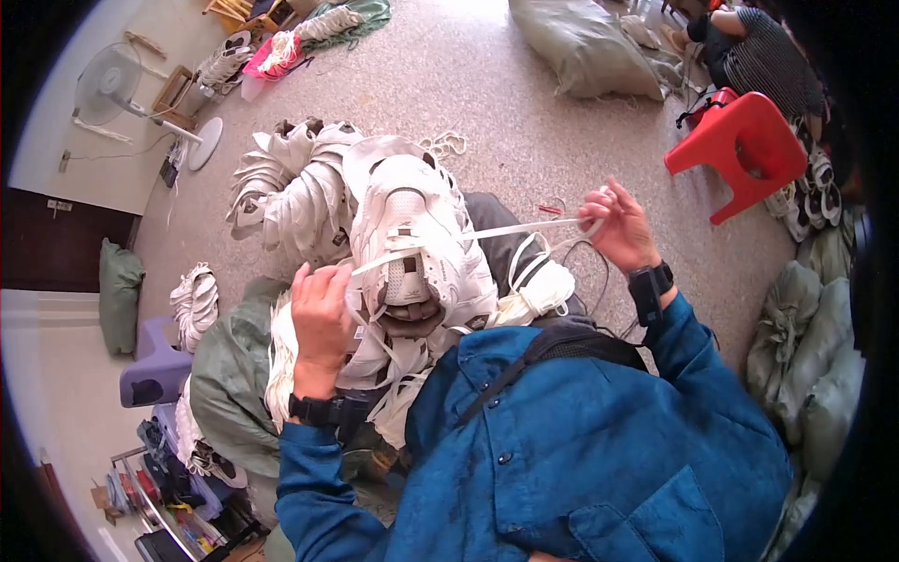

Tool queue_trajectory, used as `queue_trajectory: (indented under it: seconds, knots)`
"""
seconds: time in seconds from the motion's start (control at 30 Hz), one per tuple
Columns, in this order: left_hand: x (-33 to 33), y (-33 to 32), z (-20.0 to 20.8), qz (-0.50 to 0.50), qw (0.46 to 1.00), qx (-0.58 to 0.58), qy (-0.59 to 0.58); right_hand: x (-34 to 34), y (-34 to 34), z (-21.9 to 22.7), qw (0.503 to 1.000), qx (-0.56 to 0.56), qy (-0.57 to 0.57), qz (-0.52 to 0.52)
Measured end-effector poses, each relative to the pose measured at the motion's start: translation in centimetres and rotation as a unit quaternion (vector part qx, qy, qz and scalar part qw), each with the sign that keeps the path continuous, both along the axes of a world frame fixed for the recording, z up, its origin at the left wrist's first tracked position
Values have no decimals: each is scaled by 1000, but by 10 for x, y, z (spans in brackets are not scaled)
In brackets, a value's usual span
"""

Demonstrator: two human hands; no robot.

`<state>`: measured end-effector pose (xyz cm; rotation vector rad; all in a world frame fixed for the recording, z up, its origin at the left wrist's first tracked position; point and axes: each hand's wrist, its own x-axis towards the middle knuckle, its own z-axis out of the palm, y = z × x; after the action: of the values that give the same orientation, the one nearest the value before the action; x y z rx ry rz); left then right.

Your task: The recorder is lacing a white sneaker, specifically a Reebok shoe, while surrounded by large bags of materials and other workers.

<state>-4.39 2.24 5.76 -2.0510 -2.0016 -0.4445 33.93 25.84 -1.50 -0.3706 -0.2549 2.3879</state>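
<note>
A white shoe upper [405,211] lies on top of a stack of white uppers on my lap, its dark-lined opening toward me. A flat white shoelace [524,228] runs through the upper, with its two ends pulled out to either side. My left hand [321,314], left of the upper, is closed on one lace end. Further out on the right, my right hand [620,227] is raised and pinches the other end, which is drawn taut. A bundle of white laces [543,288] rests on my right thigh.
More nested white uppers [304,192] lie beyond my left hand. A green sack [234,375] and a purple stool [154,365] are at the left. A red stool [740,150] stands at the right, near another person [773,66]. A large full sack [590,47] sits on the far floor.
</note>
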Motion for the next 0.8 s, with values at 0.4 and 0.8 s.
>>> queue_trajectory:
  seconds: [0.4,0.8]
  knots:
    - [20,2,43,132,831,-19,-540,154,37,-90,920,-63,-339,-186]
    - [87,11,26,98,890,-135,-424,-75,-38,31,864,310,-318,237]
